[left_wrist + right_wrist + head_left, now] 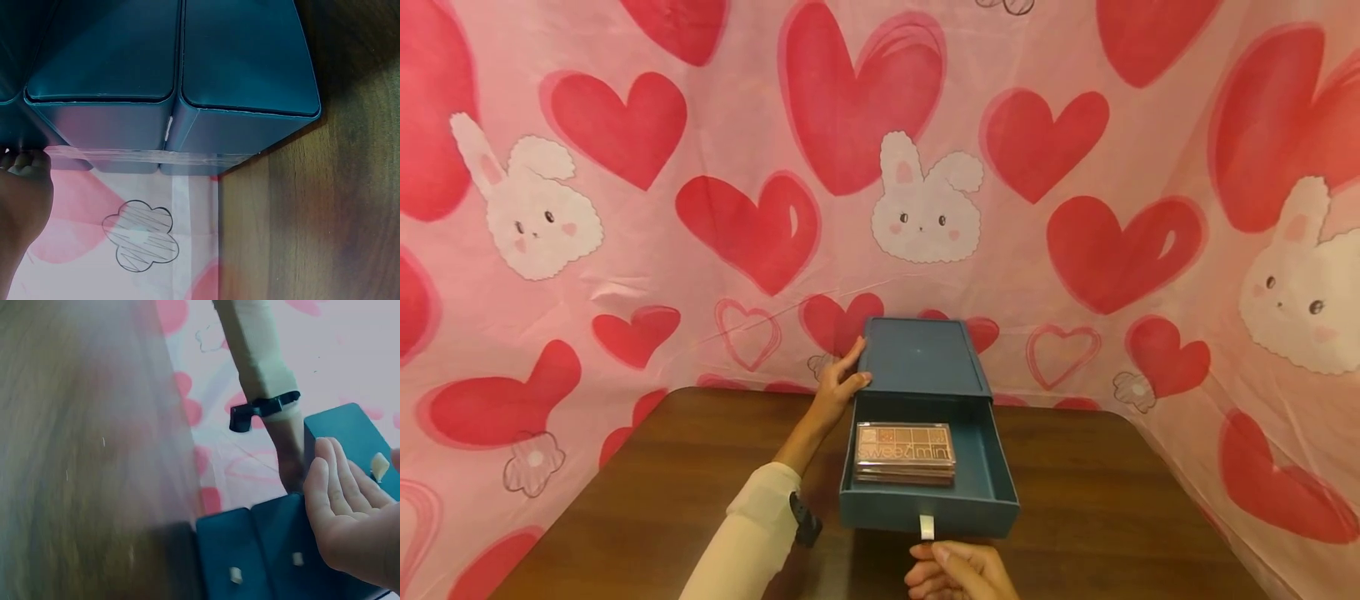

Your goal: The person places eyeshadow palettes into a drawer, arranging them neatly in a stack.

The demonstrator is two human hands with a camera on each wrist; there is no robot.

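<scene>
A blue drawer box [921, 354] stands on the table with its top drawer [981, 450] pulled out toward me. Inside the drawer, toward its left, lies a stack of eyeshadow palettes [904, 450]; the top one has a clear lid with lettering. My left hand [841, 379] rests against the box's upper left side, fingers and thumb spread along the edge. Just under the drawer's white pull tab [927, 527] is my right hand [958, 569]. In the right wrist view, the right hand's fingers [340, 494] extend loosely, with the tab [379, 467] showing whole beside their tips.
Lower drawer fronts [228, 556] with small pale tabs show in the right wrist view. Clear tape [125, 155] runs across the units' side in the left wrist view. The brown wooden table [1097, 492] meets a pink cloth [1015, 333] with hearts and rabbits behind it.
</scene>
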